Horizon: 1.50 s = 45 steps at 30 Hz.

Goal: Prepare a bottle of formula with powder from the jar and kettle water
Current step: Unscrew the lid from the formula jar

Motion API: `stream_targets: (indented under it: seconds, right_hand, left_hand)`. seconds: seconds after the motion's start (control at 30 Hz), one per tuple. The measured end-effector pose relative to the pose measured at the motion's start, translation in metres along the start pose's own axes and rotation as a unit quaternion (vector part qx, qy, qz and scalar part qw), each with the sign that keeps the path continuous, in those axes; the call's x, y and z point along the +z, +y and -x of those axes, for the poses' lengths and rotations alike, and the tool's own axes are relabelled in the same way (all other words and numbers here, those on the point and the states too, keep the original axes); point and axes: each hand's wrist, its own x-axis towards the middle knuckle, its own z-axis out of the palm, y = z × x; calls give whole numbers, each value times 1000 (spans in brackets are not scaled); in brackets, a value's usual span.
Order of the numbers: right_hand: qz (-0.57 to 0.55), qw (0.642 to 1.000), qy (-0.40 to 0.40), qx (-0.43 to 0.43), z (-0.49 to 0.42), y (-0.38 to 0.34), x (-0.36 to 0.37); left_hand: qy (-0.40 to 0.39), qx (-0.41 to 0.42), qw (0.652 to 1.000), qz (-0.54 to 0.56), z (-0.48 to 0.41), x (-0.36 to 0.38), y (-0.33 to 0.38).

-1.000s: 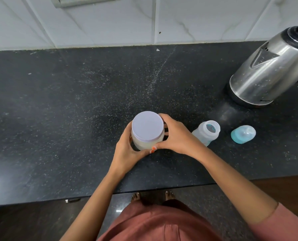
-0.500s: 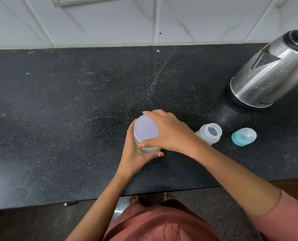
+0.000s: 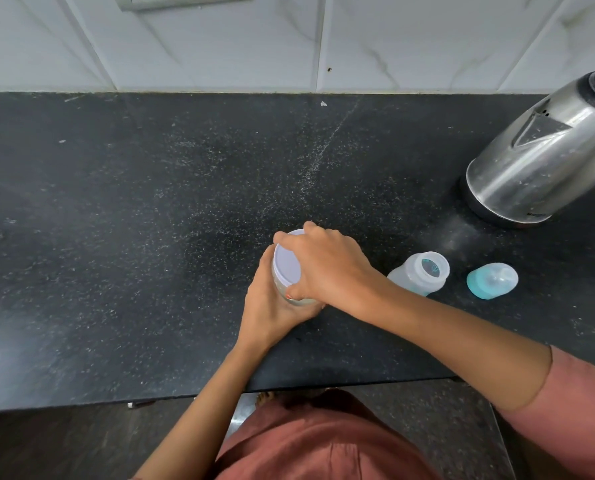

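A clear jar with pale powder stands on the black counter (image 3: 150,237), capped by a white lid (image 3: 285,265). My left hand (image 3: 268,306) grips the jar's body from the near left side. My right hand (image 3: 327,268) lies over the lid, fingers curled round its rim, and hides most of it. To the right stands the uncapped, translucent baby bottle (image 3: 421,273). Its teal nipple cap (image 3: 492,280) lies apart on the counter. The steel kettle (image 3: 545,161) sits at the far right.
A white tiled wall (image 3: 289,43) backs the counter. The counter's front edge runs just below my forearms, with dark floor beyond it. Pale powder specks are scattered over the counter's middle.
My right hand has moved from the jar's side up onto the lid and turned around it. My left hand keeps its hold on the jar. The bottle, cap and kettle have not moved.
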Motion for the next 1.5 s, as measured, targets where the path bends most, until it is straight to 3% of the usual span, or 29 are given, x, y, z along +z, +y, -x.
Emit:
stream_targets:
  seconds: [0.2,0.4,0.53,0.6,0.67,0.83,0.97,1.07,1.2,1.3,1.37,1.5]
  right_hand:
    - [24,994,-36,-99,3,11,-5]
    - [-40,971,-118,-206,-6,27,-7]
    - [-98,985,-81,-114,-2,27,-20]
    - [-47,997,-56,-22,2,25,-24]
    - [40,997,-61,16,5,18,-20]
    - [69,997,-35,-10,6,5,-11]
    - [4,989,-97,-110,5,13,-16]
    - [-58,979,-136,-139,-1,16,-17]
    - [-115,990,-69,-50,2,15,-18]
    - [0,999,-47,-3,6,9,-15]
    - [43,998,-37,0,7,5,-11]
    - [16,997,-51,-51,6,8,-13]
  left_hand:
    - [-27,20,999,-29,-4,-5,-3]
    - [-27,37,999,-17,-3,-4,-2]
    - [-33,19,999,5,-3,-5,1]
    - [-36,12,999,14,-2,-5,2]
    - [-34,12,999,16,-2,-4,0]
    - [-34,10,999,9,-3,-3,-3]
    - [-35,27,999,9,-2,-3,-3]
    - [-31,35,999,-1,-2,-2,-3]
    - [-34,10,999,5,-3,-3,-4]
    - [-36,20,999,22,-2,-3,-1]
    - [-36,25,999,24,-1,-2,-2]
    - [-36,21,999,9,-1,-3,-5]
